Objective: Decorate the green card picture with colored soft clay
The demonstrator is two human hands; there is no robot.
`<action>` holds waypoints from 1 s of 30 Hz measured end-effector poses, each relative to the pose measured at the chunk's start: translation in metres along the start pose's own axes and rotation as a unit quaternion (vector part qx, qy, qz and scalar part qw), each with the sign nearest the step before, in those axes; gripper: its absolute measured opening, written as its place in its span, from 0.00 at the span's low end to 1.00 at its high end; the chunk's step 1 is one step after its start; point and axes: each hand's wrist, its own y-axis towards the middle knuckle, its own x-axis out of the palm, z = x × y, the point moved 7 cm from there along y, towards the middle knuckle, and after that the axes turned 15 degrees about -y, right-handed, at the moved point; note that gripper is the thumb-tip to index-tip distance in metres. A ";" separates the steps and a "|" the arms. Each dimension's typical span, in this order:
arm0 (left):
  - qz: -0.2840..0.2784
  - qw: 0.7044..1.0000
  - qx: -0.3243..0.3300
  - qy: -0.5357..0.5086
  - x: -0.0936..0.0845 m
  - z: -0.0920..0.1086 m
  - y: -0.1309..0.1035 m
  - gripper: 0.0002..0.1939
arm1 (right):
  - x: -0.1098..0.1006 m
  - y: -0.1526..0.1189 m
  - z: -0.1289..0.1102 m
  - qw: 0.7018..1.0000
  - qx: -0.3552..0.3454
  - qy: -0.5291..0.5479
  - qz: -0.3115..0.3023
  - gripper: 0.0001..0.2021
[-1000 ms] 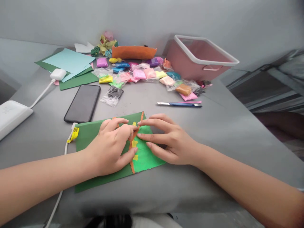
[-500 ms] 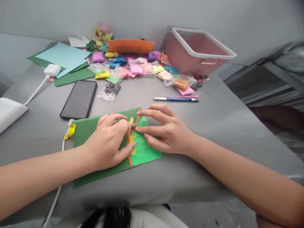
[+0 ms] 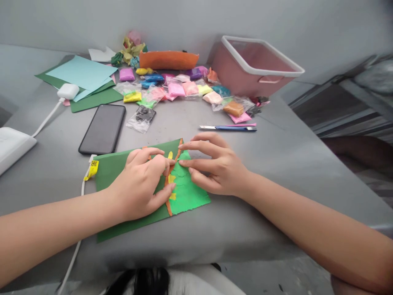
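Observation:
A dark green card [image 3: 113, 172] lies on the grey table near its front edge. Bright green clay [image 3: 192, 194] is spread flat over its right part, bordered by a thin orange clay strip [image 3: 168, 207]. Small yellow clay pieces [image 3: 172, 179] sit along that strip. My left hand [image 3: 144, 180] rests on the card with its fingers spread, the index fingertip and thumb touching the clay by the strip. My right hand [image 3: 219, 164] has its fingers apart, fingertips on the green clay and the strip's upper end. The left hand covers the middle of the card.
A black phone [image 3: 102, 128] lies beyond the card, and a craft knife [image 3: 229, 128] to its right. Packets of coloured clay [image 3: 176, 89] spread across the back beside a pink basket [image 3: 245, 73]. Paper sheets [image 3: 81, 73] and a white charger [image 3: 68, 91] are at left.
My right hand has shifted slightly right and up, its index fingertip moving off the orange strip onto the green clay. My left hand stays in place.

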 end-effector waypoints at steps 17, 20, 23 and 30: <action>0.002 1.000 0.005 0.008 0.000 0.000 -0.001 0.08 | 0.003 -0.004 -0.006 0.997 -0.008 -0.082 -0.005 0.10; 0.007 1.000 0.012 0.007 0.001 0.001 -0.001 0.09 | 0.002 -0.001 -0.012 0.993 -0.028 -0.112 0.003 0.08; 0.008 1.000 0.015 0.008 0.001 0.001 -0.001 0.09 | 0.000 0.002 -0.017 0.988 -0.050 -0.148 0.011 0.07; 0.005 1.000 0.008 0.004 0.000 0.000 0.001 0.09 | 0.001 0.005 -0.015 0.986 -0.049 -0.161 0.005 0.08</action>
